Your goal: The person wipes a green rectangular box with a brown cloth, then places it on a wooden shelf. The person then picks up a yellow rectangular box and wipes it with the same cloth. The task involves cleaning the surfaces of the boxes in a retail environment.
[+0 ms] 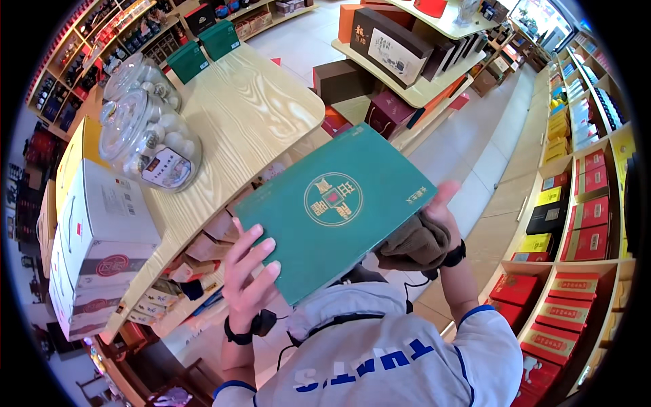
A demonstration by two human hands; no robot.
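Observation:
A flat green gift box [291, 210] with a round gold emblem is held up, tilted, in front of my chest. My left hand [247, 281] grips its lower left edge, fingers on the top face and the rest hidden below. At its right corner my right hand [444, 207] takes hold, with the thumb near the edge and most of the fingers hidden. A bunched dark brown cloth [415, 245] is tucked in this same hand, against the underside of the box.
To the left, a wooden table [271, 95] bears a lidded glass jar [152, 139] of pale round pieces, small green boxes [220, 39] and stacked white cartons [102, 230]. Ahead, a tiered display stand [434, 88] holds dark boxes. Shelves with red boxes [559, 312] line the right side.

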